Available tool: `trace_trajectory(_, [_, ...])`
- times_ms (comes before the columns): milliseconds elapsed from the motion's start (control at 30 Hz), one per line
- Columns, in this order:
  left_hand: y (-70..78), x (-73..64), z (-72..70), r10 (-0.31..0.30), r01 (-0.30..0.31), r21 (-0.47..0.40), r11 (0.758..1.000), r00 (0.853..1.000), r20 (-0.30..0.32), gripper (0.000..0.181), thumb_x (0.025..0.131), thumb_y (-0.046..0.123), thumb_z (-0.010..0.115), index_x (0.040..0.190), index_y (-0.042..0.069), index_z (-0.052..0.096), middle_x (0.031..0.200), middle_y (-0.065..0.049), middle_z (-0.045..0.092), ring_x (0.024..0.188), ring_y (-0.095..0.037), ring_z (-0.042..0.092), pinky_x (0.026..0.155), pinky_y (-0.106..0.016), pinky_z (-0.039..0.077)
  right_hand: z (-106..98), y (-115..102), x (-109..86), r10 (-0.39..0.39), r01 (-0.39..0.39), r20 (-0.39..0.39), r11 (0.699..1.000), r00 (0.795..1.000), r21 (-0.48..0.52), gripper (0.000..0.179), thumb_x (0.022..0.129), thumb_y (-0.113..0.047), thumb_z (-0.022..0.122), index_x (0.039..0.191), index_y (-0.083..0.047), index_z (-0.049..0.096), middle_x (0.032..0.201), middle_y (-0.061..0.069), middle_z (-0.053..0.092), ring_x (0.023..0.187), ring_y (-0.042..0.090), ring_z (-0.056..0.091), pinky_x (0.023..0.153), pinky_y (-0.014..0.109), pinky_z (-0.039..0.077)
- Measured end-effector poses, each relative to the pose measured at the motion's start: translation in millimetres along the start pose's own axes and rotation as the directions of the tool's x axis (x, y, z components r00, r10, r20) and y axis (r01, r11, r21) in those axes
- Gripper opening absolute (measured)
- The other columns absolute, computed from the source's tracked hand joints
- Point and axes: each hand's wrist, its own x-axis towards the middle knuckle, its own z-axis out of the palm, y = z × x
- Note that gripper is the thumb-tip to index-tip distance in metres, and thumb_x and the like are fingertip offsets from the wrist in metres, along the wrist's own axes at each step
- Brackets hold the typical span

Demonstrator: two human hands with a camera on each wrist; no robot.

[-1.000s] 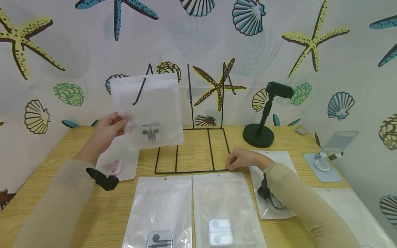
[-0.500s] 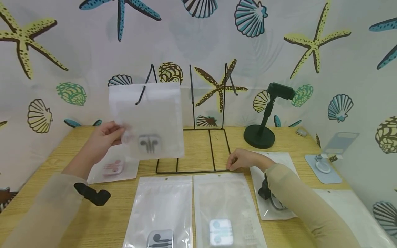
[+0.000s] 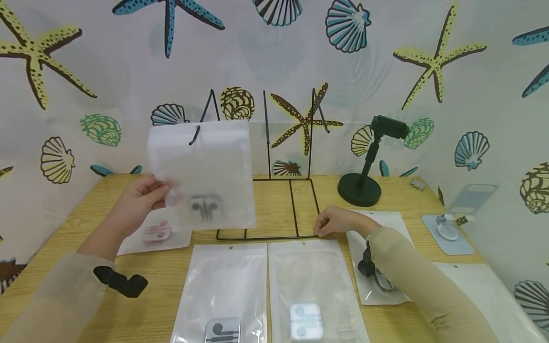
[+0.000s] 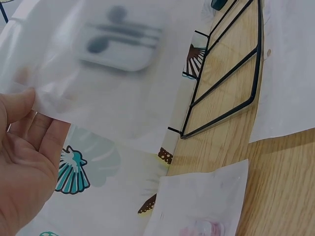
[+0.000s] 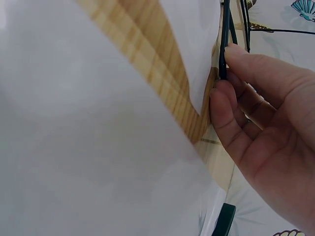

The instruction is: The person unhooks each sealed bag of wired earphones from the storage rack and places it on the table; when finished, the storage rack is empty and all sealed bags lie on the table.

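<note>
My left hand (image 3: 139, 200) pinches the left edge of a frosted zip bag (image 3: 223, 166) between thumb and fingers. Inside the bag is an earphone case (image 3: 205, 208) with dark earphones, blurred by the plastic. A hook (image 3: 195, 135) of the black wire rack (image 3: 266, 238) pokes out in front of the bag near its top edge. In the left wrist view, the thumb lies over the bag (image 4: 133, 103) and the other fingers are behind it. With thumb and fingers, my right hand (image 3: 332, 221) grips the front right corner of the rack's base, as the right wrist view also shows.
Two bags with earphone cases (image 3: 233, 281) (image 3: 300, 271) lie in front. Another earphone bag (image 3: 150, 238) lies left, partly covered. At right are a bag with a black cable (image 3: 381, 295), a black stand (image 3: 359, 189), a folding phone stand (image 3: 450, 233) and a further bag (image 3: 476, 281).
My left hand has drawn the bag downward and toward me along the hook, so less of the hook sticks out in front. The right hand keeps its grip on the rack's base.
</note>
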Motion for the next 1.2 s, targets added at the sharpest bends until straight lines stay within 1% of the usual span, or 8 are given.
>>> trace_trajectory(133, [-3.6, -1.8, -0.5, -0.021, 0.021, 0.022, 1.0, 1.0, -0.001, 0.026, 0.096, 0.022, 0.051, 0.12, 0.017, 0.059, 0.113, 0.015, 0.056, 0.096, -0.005, 0.056, 0.076, -0.018, 0.05, 0, 1, 0.3, -0.003, 0.003, -0.001, 1.0, 1.0, 0.003, 0.008, 0.084, -0.004, 0.066, 0.09, -0.003, 0.071, 0.086, 0.005, 0.065, 0.074, 0.011, 0.056, 0.066, 0.024, 0.048])
trace_trajectory(300, [-1.9, -6.5, 1.5, -0.01, 0.009, 0.031, 0.999, 1.0, 0.013, 0.034, 0.096, 0.024, 0.05, 0.127, 0.01, 0.054, 0.117, 0.012, 0.055, 0.098, -0.006, 0.056, 0.077, -0.02, 0.05, 0, 2, 1.0, -0.005, 0.005, 0.0, 1.0, 1.0, 0.011, 0.008, 0.084, -0.003, 0.066, 0.09, -0.003, 0.071, 0.086, 0.005, 0.066, 0.074, 0.011, 0.057, 0.066, 0.024, 0.049])
trace_trajectory(333, [1.1, -8.3, 3.4, -0.005, 0.005, 0.03, 1.0, 1.0, 0.015, 0.032, 0.097, 0.023, 0.05, 0.126, 0.011, 0.056, 0.116, 0.013, 0.055, 0.097, -0.006, 0.056, 0.077, -0.019, 0.05, 0, 2, 0.9, -0.006, 0.006, 0.0, 1.0, 1.0, 0.013, 0.008, 0.084, -0.002, 0.066, 0.09, -0.003, 0.071, 0.086, 0.005, 0.066, 0.074, 0.011, 0.057, 0.066, 0.024, 0.049])
trace_trajectory(533, [1.1, -12.0, 6.4, -0.043, 0.043, 0.04, 0.998, 0.999, 0.013, 0.033, 0.097, 0.026, 0.049, 0.127, 0.013, 0.055, 0.116, 0.016, 0.053, 0.097, -0.005, 0.055, 0.077, -0.018, 0.049, 0, 3, 1.9, -0.008, 0.008, -0.002, 1.0, 1.0, 0.014, 0.008, 0.084, -0.003, 0.066, 0.089, -0.003, 0.071, 0.086, 0.005, 0.065, 0.074, 0.011, 0.056, 0.066, 0.024, 0.049])
trace_trajectory(667, [-1.2, -13.4, 6.3, -0.014, 0.014, 0.014, 1.0, 1.0, 0.023, 0.033, 0.097, 0.023, 0.049, 0.128, 0.013, 0.055, 0.115, 0.016, 0.055, 0.097, -0.003, 0.056, 0.077, -0.019, 0.05, 0, 3, 2.5, -0.003, 0.003, 0.0, 1.0, 1.0, 0.019, 0.008, 0.084, -0.003, 0.066, 0.089, -0.003, 0.071, 0.085, 0.003, 0.065, 0.073, 0.011, 0.056, 0.065, 0.024, 0.049])
trace_trajectory(833, [-3.0, -14.8, 6.3, 0.026, -0.025, -0.045, 0.999, 0.999, 0.03, 0.027, 0.096, 0.017, 0.05, 0.121, 0.019, 0.059, 0.113, 0.015, 0.057, 0.095, -0.004, 0.057, 0.075, -0.019, 0.05, 0, 3, 1.9, -0.004, 0.004, 0.002, 1.0, 1.0, 0.023, 0.008, 0.084, -0.003, 0.066, 0.09, -0.003, 0.071, 0.085, 0.004, 0.065, 0.072, 0.011, 0.056, 0.064, 0.024, 0.049])
trace_trajectory(1033, [-3.4, -18.0, 5.8, 0.061, -0.056, -0.126, 0.99, 0.997, 0.04, 0.025, 0.096, 0.011, 0.05, 0.114, 0.022, 0.063, 0.111, 0.014, 0.059, 0.094, -0.003, 0.058, 0.074, -0.019, 0.051, 0, 3, 1.6, -0.01, 0.01, 0.003, 1.0, 1.0, 0.027, 0.008, 0.084, -0.002, 0.065, 0.09, -0.003, 0.071, 0.085, 0.004, 0.065, 0.072, 0.011, 0.057, 0.064, 0.025, 0.049])
trace_trajectory(1200, [-1.0, -20.5, 6.9, 0.08, -0.071, -0.169, 0.983, 0.996, 0.046, 0.025, 0.096, 0.009, 0.05, 0.111, 0.023, 0.065, 0.109, 0.013, 0.06, 0.093, -0.003, 0.059, 0.073, -0.019, 0.051, 0, 4, 1.3, -0.015, 0.015, 0.002, 1.0, 1.0, 0.025, 0.008, 0.084, -0.002, 0.065, 0.09, -0.003, 0.071, 0.083, 0.004, 0.065, 0.071, 0.011, 0.056, 0.064, 0.025, 0.049])
